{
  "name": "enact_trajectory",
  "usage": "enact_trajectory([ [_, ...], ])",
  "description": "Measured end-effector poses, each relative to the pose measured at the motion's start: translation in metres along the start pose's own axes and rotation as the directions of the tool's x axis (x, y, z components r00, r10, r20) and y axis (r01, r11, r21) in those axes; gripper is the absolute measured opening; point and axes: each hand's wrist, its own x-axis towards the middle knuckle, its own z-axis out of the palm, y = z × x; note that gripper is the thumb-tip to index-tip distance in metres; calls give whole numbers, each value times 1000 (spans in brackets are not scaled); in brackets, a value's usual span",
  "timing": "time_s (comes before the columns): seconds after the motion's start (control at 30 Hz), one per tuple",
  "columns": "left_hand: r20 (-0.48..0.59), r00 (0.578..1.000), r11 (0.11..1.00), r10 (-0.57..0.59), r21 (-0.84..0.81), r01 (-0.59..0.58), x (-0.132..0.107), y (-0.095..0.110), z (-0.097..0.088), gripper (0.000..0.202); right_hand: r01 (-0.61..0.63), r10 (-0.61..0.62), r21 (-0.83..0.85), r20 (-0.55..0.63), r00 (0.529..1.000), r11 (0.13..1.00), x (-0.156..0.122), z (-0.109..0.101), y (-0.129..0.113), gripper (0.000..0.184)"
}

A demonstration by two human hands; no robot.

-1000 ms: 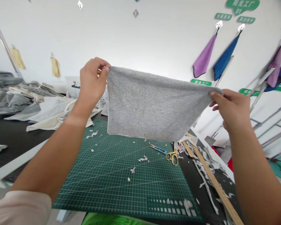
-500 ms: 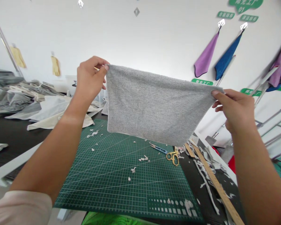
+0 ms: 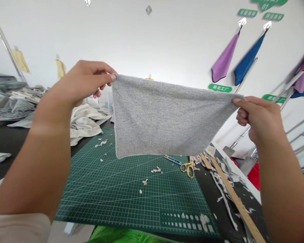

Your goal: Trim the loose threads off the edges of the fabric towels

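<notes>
A grey towel cloth [image 3: 162,116] hangs spread out in the air above a green cutting mat [image 3: 131,192]. My left hand [image 3: 84,81] pinches its upper left corner between thumb and fingers. My right hand [image 3: 259,116] pinches the upper right corner, with the other fingers curled. The cloth's lower edge hangs free, clear of the mat. White fabric scraps [image 3: 155,170] lie scattered on the mat below it.
Gold-handled scissors [image 3: 187,168] and small blue snips [image 3: 172,159] lie at the mat's right edge. A wooden ruler [image 3: 236,204] and fabric strips lie on the right. Piles of cloth [image 3: 84,121] fill the left of the table. Purple and blue cloths [image 3: 236,59] hang on the wall.
My left hand has come nearer and lower, turning the cloth's left edge towards me. The right hand has dropped slightly. The cloth stays stretched between both hands.
</notes>
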Motion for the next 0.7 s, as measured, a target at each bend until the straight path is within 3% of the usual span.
enact_trajectory([
  [0.13, 135, 987, 995, -84, 66, 75, 2, -13, 1, 24, -78, 87, -76, 118, 989, 994, -2, 2, 4, 29],
  [0.27, 253, 964, 989, -79, -102, 108, -3, -22, 10, 26, -182, 208, -150, 179, 962, 972, 1, 5, 18, 23],
  [0.37, 157, 986, 958, -62, -268, 102, -5, -21, 19, 24, -178, 203, -132, 214, 956, 975, 4, 7, 26, 20],
  [0.47, 12, 1000, 922, -4, -387, 8, -6, -19, 24, 23, -115, 122, -42, 227, 966, 992, 1, 9, 28, 19],
  [0.53, -17, 999, 904, 35, -425, -39, -10, -21, 24, 23, -64, 60, 9, 232, 971, 998, -6, 9, 29, 18],
  [0.6, 35, 998, 904, 47, -426, -28, -17, -28, 20, 22, -28, 21, 21, 264, 964, 999, -16, 7, 33, 20],
  [0.7, 281, 960, 939, -23, -324, 118, -34, -46, 8, 27, -72, 105, -101, 371, 923, 992, -35, -3, 42, 27],
])
